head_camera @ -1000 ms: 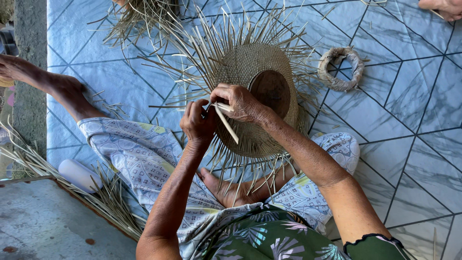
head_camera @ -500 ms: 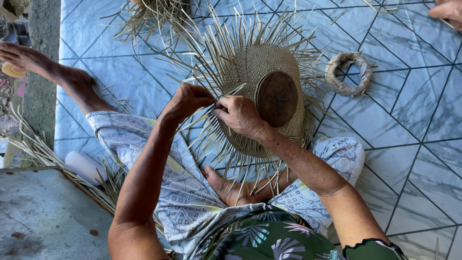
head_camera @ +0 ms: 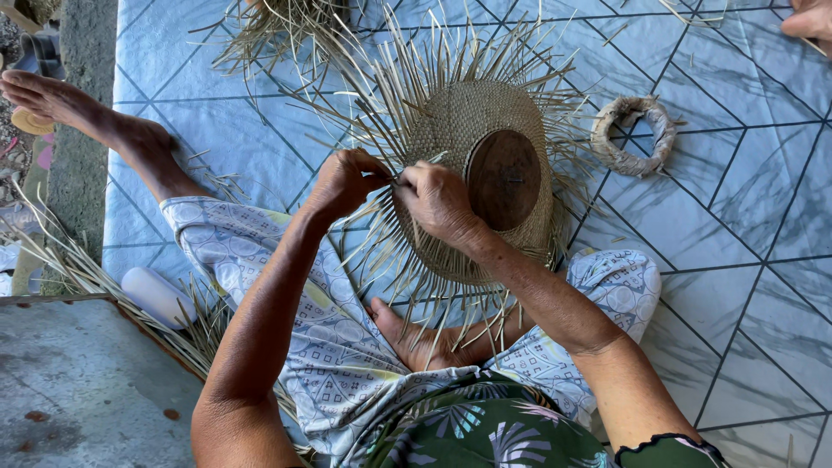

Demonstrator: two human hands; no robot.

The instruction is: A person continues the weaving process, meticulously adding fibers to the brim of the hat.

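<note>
A half-woven straw hat rests upside over a round wooden mould, with many loose straw ends sticking out all round. My left hand pinches straw strands at the hat's left edge. My right hand grips strands just beside it, fingers closed, lying on the woven crown. The two hands almost touch. My legs in patterned trousers lie under the hat, one foot tucked in, the other leg stretched to the left.
A small coiled straw ring lies on the tiled floor right of the hat. Another straw bundle sits at the top. Loose straw and a white bottle lie at the left by a concrete slab. Another person's hand shows top right.
My left hand has moved up and left, then back in beside the right hand. The pale strip held out between the hands a second ago is now drawn into the weave.
</note>
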